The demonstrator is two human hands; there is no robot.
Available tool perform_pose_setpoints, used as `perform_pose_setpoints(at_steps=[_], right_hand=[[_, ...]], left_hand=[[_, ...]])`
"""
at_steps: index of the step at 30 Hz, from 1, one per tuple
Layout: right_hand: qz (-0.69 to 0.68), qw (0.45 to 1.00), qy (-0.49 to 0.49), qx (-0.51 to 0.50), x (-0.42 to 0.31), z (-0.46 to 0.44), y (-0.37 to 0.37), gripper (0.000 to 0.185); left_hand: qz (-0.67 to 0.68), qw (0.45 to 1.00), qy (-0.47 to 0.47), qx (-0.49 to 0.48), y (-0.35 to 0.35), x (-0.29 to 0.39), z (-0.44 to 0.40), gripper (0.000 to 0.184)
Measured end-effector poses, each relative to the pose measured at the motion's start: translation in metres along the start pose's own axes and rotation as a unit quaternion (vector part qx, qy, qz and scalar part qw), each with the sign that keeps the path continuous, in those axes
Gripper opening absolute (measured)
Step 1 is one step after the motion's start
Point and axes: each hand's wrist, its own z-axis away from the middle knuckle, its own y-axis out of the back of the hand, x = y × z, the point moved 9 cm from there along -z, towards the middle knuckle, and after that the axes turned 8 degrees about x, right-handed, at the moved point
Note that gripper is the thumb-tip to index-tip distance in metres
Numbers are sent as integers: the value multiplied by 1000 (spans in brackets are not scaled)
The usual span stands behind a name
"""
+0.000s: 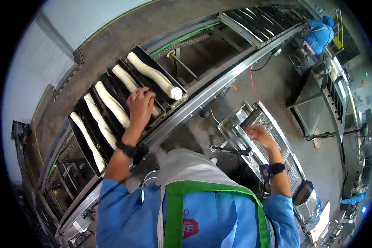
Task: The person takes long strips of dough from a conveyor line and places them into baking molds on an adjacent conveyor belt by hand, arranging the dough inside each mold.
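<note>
My left hand lies over a long pale dough strip, fingers stretched across it and hiding its middle. The strip rests in one trough of a black baking pan. To the right, a thicker dough strip shows a round white end near the pan's edge. More dough strips, such as a twisted one, fill the troughs to the left. My right hand hovers by a small mesh conveyor, apart from the pan, fingers loosely bent with nothing visible in them.
A long metal conveyor rail runs diagonally under the pan. Farther along it stand more dark pans with dough. At the upper right, a person in blue is beside the line. A metal cabinet stands to the right.
</note>
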Motion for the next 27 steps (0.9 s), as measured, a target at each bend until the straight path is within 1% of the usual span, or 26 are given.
perform_pose_setpoints(at_steps=[2, 4, 5, 6, 7, 8, 9, 10, 11, 12, 13, 14, 15, 16, 17, 18, 19, 20, 21, 22, 23, 24, 25, 26, 27], right_hand=[[-24, 1000, -7, 7, 22, -1, 19, 28], [-47, 999, -16, 13, 33, -2, 32, 27], [-56, 998, -8, 26, 33, -1, 39, 26], [-67, 997, -4, 39, 37, 3, 43, 25], [-46, 998, 2, 40, 33, 7, 46, 27], [-62, 997, 4, 40, 35, 7, 51, 27], [-65, 997, 3, 47, 37, 11, 55, 27], [-68, 996, 2, 55, 37, 15, 59, 27], [-73, 995, -4, 62, 38, 18, 63, 26], [-72, 995, 13, 72, 47, 19, 71, 27], [-71, 994, -4, 86, 56, 22, 76, 28], [-68, 992, -20, 102, 64, 24, 84, 28], [-74, 991, -16, 109, 70, 27, 92, 29], [-72, 989, -13, 127, 85, 31, 102, 31], [-30, 989, -25, 145, 93, 32, 111, 32], [13, 983, -45, 175, 100, 37, 121, 33], [18, 980, -57, 190, 98, 43, 122, 33], [-17, 984, -51, 170, 121, 35, 124, 33], [-4, 984, -48, 173, 126, 32, 127, 33], [43, 978, -66, 193, 123, 32, 133, 32], [72, 976, -30, 205, 133, 28, 141, 30], [72, 980, -28, 184, 135, 30, 146, 30], [164, 965, 25, 203, 135, 27, 156, 27], [157, 963, 20, 219, 146, 32, 166, 27], [194, 952, 17, 236, 145, 42, 168, 26]], left_hand=[[-36, 988, -51, -143, -52, 7, -32, 24], [-74, 976, -178, -103, -84, 17, -49, 25], [-108, 957, -182, -197, -108, 9, -52, 28], [-141, 928, -185, -292, -121, 7, -50, 31], [-168, 926, -210, -264, -120, 4, -60, 36], [-203, 921, -212, -255, -121, -2, -69, 33], [-203, 933, -216, -205, -125, -17, -73, 26], [-230, 935, -214, -165, -122, -27, -77, 20], [-282, 941, -186, -28, -111, -42, -82, 18], [-322, 914, -245, 1, -110, -58, -75, 18], [-262, 946, -145, -127, -105, -78, -65, 17], [-223, 940, -94, -239, -109, -90, -55, 22], [-90, 961, -130, -227, -109, -93, -41, 27], [-40, 961, -168, -216, -92, -60, -29, 32], [14, 963, -173, -208, -81, -36, -17, 31], [78, 951, -164, -252, -86, -15, -2, 33], [113, 934, -138, -310, -96, -2, 13, 32], [125, 940, -141, -284, -104, -4, 30, 29], [115, 940, -73, -314, -118, -10, 37, 26], [137, 935, -30, -326, -140, -41, 49, 25], [127, 930, -13, -343, -135, -30, 48, 23], [113, 899, 31, -423, -148, -38, 49, 19], [106, 933, -13, -343, -136, -39, 45, 12], [157, 903, 51, -397, -147, -47, 48, 8], [108, 903, 45, -413, -147, -66, 50, 11]])
